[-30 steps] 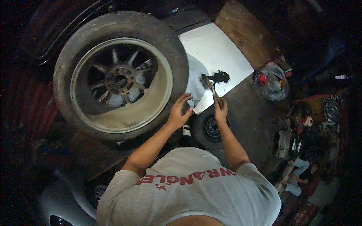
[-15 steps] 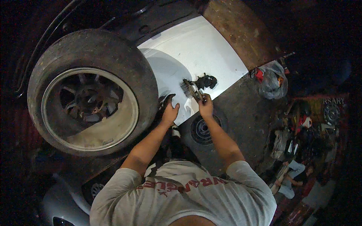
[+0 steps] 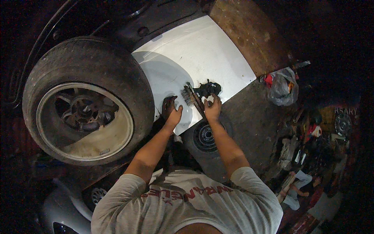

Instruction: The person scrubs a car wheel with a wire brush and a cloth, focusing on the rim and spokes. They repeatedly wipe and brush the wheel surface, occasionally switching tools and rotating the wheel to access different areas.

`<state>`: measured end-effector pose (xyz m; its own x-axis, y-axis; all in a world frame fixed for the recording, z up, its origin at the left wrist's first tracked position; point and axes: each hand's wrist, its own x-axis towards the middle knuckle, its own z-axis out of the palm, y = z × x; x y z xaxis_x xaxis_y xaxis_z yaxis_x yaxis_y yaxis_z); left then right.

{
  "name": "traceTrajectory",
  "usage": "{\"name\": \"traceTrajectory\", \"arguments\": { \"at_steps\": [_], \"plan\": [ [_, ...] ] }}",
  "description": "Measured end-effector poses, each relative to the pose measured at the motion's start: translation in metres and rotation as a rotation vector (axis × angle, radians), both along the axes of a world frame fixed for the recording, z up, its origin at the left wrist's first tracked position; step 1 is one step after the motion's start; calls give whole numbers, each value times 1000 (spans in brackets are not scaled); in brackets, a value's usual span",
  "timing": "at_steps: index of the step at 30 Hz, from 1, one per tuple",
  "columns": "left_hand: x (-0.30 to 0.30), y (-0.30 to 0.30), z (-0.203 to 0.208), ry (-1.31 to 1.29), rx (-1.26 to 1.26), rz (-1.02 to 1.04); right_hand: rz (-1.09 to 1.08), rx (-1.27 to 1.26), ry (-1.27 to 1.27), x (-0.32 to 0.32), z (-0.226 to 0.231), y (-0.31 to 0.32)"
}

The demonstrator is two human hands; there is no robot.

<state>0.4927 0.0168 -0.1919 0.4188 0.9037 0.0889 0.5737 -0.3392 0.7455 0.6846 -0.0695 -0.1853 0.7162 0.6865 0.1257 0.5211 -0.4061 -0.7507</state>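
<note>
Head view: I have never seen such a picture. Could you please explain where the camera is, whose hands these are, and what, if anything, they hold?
There is no machine here. The camera sits on a person's head and looks down, showing their own shirt and two bare hands; its wide lens bends straight edges. On the white panel is an irregular black thing, too dark to identify. A brush is close beside the right hand; I cannot tell whether it is held. The left hand is open, with nothing visible in it. At left is a large wheel.
</note>
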Motion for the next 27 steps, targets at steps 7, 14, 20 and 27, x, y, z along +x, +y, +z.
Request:
{"name": "traceTrajectory", "arguments": {
  "at_steps": [7,14,20,27],
  "plan": [
    [13,11,-19,-34,-65,119,-50,-247,-333,21,-3,29],
    [10,18,-27,-50,-41,97,73,-475,-219,38,-20,47],
    [10,19,-17,-11,-86,118,-34,-384,-44,38,2,45],
    [11,22,2,-2,-43,76,-122,375,227,68,-8,50]
  ]
}}
